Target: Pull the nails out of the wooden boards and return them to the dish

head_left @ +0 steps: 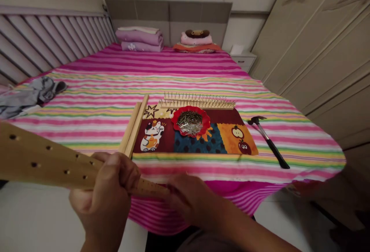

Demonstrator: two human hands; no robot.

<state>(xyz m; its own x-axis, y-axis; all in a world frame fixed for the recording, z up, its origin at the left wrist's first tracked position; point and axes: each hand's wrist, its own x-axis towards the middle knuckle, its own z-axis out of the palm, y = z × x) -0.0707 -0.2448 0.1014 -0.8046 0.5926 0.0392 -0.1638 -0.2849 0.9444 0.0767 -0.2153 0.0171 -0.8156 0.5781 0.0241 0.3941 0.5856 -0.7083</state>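
Note:
A long wooden strip [49, 161] with rows of small holes runs from the left edge toward the middle, held above the near edge of the bed. My left hand [108, 184] is wrapped round it partway along. At its far right end my right hand [190, 198] closes on the strip, slightly blurred. Beyond the hands, a red scalloped bowl [207, 121] full of nails [189, 124] rests on a patterned mat [196, 144]. Behind the bowl lie wooden strips with upright nails [199, 102]. Two plain wooden strips [134, 125] lie side by side left of the bowl.
A claw hammer [270, 140] with a black handle lies right of the mat on the striped bedspread [95, 86]. Grey clothing [34, 94] is at the left. Folded bedding [141, 39] stands by the headboard [170, 15]. Wardrobe doors [318, 51] flank the right side.

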